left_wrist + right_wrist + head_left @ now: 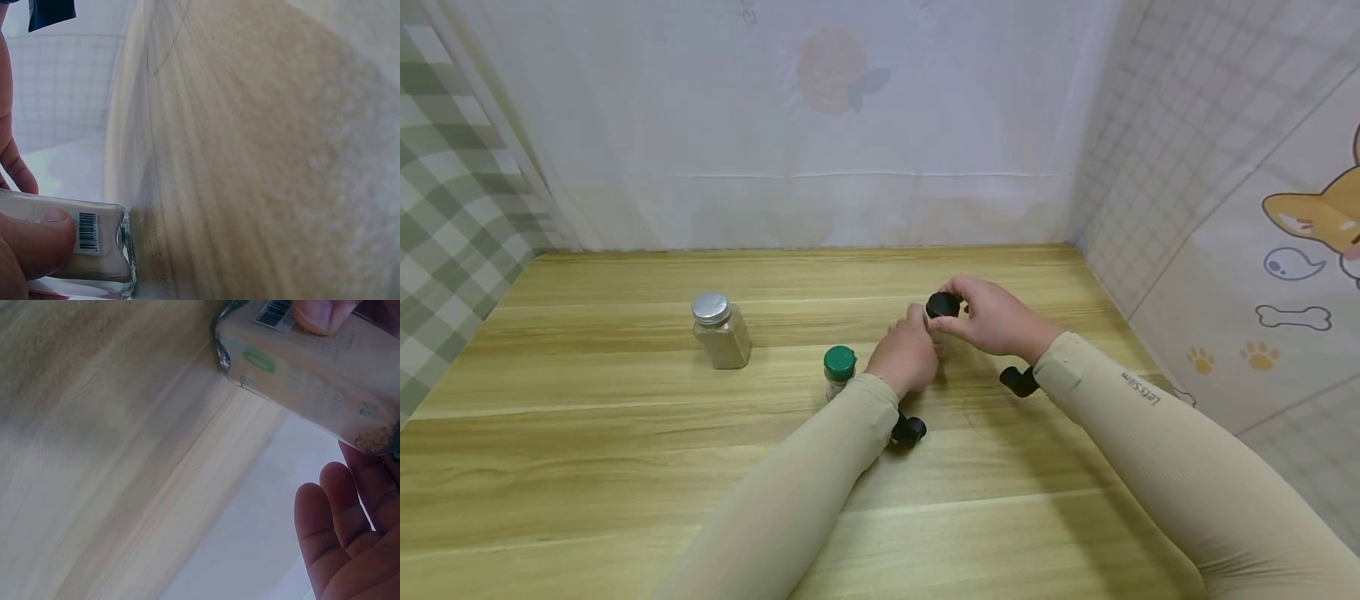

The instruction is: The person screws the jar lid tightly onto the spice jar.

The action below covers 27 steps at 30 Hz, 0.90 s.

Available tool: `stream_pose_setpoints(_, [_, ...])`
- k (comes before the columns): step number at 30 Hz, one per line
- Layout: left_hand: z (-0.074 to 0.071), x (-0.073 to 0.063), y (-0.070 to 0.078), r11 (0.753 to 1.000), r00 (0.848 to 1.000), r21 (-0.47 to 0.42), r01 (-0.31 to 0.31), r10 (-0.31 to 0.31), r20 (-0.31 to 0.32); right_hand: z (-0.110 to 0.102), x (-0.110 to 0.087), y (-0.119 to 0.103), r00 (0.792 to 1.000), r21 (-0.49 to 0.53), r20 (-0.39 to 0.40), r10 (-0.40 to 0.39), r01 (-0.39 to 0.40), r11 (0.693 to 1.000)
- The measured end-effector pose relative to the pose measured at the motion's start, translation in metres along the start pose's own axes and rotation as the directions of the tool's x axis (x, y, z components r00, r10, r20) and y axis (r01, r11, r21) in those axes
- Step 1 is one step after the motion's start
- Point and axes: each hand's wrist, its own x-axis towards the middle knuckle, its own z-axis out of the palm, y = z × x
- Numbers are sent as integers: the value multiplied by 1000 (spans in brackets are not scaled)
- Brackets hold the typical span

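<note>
My left hand (910,354) grips a square-sided glass spice jar (300,381) just above the table, right of the middle. The left thumb presses beside the barcode label (87,232), and pale contents show through the glass. My right hand (996,317) holds the jar's black lid (943,305) between thumb and forefinger. Its other fingers (337,519) extend beside the jar in the right wrist view. A small shaker with a green cap (840,363) stands just left of my left hand, partly hidden by the forearm.
Farther left stands a silver-lidded jar (722,333) of tan powder. The wooden table (625,467) meets a white curtain (700,125) at the back and a patterned one (1195,208) at the right. Black wrist attachments (1019,381) hang below both wrists.
</note>
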Motion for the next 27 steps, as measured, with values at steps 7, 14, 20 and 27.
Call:
stream_pose_setpoints(7, [-1, -2, 1, 1000, 1000, 0, -3, 3, 0, -1, -2, -2, 1000, 0, -8, -1, 1, 1000])
stream_pose_setpoints(14, [-1, -3, 2, 1000, 1000, -5, -2, 2, -5, 0, -2, -1, 1000, 12, -9, 1, -1, 1000])
stream_pose_setpoints(20, [0, -3, 2, 1000, 1000, -16, 4, -4, -4, 0, -2, 0, 1000, 12, -10, 0, 0, 1000])
stream_pose_setpoints(27, [-1, -3, 1, 1000, 1000, -24, 1, -1, -7, 1, -2, -1, 1000, 2, -13, 3, -3, 1000])
